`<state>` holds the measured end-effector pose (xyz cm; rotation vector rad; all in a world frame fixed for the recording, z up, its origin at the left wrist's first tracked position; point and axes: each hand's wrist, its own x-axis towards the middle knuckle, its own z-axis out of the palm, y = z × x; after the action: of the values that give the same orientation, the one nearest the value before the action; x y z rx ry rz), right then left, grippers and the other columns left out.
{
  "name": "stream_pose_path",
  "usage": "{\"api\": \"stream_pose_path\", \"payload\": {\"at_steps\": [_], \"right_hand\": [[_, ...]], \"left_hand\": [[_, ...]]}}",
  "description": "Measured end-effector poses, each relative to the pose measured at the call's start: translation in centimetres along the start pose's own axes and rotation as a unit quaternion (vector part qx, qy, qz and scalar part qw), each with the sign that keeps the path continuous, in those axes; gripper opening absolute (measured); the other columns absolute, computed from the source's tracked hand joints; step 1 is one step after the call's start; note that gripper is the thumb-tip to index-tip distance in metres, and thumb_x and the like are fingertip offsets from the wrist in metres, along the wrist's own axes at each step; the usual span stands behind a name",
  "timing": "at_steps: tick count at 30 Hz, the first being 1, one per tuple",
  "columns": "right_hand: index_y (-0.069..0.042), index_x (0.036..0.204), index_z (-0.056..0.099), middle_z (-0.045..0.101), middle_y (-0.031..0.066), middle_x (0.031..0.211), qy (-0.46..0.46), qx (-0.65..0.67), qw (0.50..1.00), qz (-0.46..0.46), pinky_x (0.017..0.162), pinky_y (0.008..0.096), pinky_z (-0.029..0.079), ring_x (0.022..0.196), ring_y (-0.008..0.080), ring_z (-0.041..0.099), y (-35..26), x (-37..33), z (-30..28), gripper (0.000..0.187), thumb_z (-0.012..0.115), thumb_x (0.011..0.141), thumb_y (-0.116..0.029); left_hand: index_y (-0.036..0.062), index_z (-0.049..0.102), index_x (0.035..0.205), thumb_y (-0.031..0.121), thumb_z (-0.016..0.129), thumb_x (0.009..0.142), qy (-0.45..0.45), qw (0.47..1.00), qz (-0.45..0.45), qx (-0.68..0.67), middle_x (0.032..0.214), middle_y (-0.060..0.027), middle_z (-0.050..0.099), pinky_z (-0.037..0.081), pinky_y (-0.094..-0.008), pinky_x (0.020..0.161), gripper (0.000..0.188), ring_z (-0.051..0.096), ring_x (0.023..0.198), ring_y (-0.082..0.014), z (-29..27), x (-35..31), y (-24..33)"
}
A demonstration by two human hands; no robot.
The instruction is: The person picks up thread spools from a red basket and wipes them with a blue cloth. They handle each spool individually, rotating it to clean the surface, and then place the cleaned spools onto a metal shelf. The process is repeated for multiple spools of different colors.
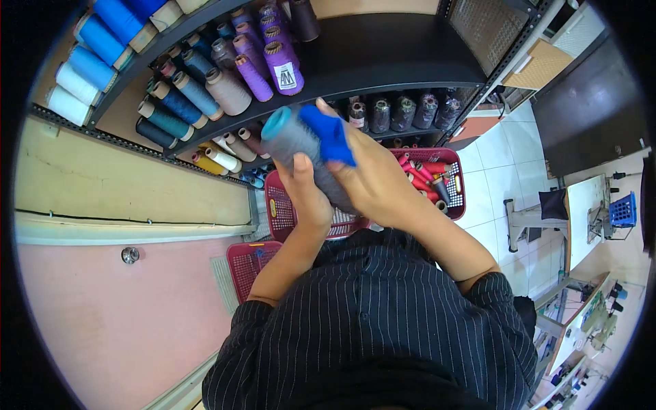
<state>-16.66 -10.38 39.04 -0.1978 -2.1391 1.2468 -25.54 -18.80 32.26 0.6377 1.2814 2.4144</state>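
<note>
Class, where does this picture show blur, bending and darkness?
Head view: the blue cloth in the right hand looks smeared, probably by motion; head view: the black shelf bows along its front edge; head view: corners fall black outside the fisheye circle.

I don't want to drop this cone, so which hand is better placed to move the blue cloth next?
Probably your right hand: it holds the blue cloth up at the grey thread cone, while your left hand is gripping the cone.

Light is bright, lines bow rimward, and the blue cloth point(328, 135) seems motion-blurred
</note>
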Motion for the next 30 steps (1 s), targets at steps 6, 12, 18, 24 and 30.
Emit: {"api": "stream_pose_path", "payload": {"at_steps": [6,12,18,24,30], "right_hand": [[0.004,0.125,0.051,0.060,0.0164,0.118,-0.057,0.434,0.824,0.360,0.092,0.0334,0.045,0.104,0.0210,0.061,6.3,-2.0,-1.5,0.058,0.046,0.096,-0.046],[0.007,0.117,0.054,0.059,0.0242,0.114,0.034,0.091,0.981,0.170,0.092,0.0367,0.042,0.105,0.0289,0.058,4.1,-2.1,-5.3,0.050,0.042,0.097,-0.036],[0.004,0.133,0.042,0.052,0.0275,0.124,0.023,0.027,0.997,0.074,0.101,0.0389,0.036,0.118,0.0403,0.049,5.6,-4.1,-4.3,0.051,0.038,0.099,-0.034],[0.002,0.122,0.056,0.060,0.0143,0.117,-0.069,0.312,0.892,0.320,0.096,0.0312,0.039,0.105,0.0216,0.057,9.0,-6.8,-11.9,0.051,0.040,0.099,-0.041],[0.005,0.123,0.054,0.063,0.0143,0.112,0.020,0.218,0.922,0.318,0.095,0.0308,0.040,0.106,0.0199,0.056,8.1,-8.6,-20.2,0.051,0.040,0.099,-0.038]], "left_hand": [[0.0040,0.021,0.145,0.067,0.052,0.082,-0.070,0.979,0.184,0.057,0.124,-0.0143,0.048,0.044,-0.0376,0.096,0.095,0.051,0.114,-0.0229,2.3,-1.2,0.2],[0.0029,0.032,0.138,0.045,0.040,0.098,-0.018,0.999,-0.024,0.033,0.127,-0.0118,0.047,0.041,-0.0344,0.097,0.059,0.050,0.115,-0.0207,2.5,1.1,-1.0],[0.0023,0.035,0.135,0.031,0.062,0.090,-0.002,0.997,-0.030,0.068,0.123,-0.0101,0.049,0.038,-0.0334,0.097,0.060,0.050,0.110,-0.0182,5.3,-0.5,-4.1],[-0.0047,0.046,0.129,0.045,0.081,0.063,-0.162,0.969,0.105,0.154,0.125,-0.0171,0.054,0.041,-0.0375,0.098,0.091,0.055,0.112,-0.0234,11.8,-3.9,-4.1],[-0.0045,0.044,0.131,0.040,0.075,0.076,-0.165,0.979,0.087,0.078,0.122,-0.0152,0.053,0.040,-0.0354,0.098,0.078,0.050,0.116,-0.0219,18.5,-4.1,-5.9]]}}
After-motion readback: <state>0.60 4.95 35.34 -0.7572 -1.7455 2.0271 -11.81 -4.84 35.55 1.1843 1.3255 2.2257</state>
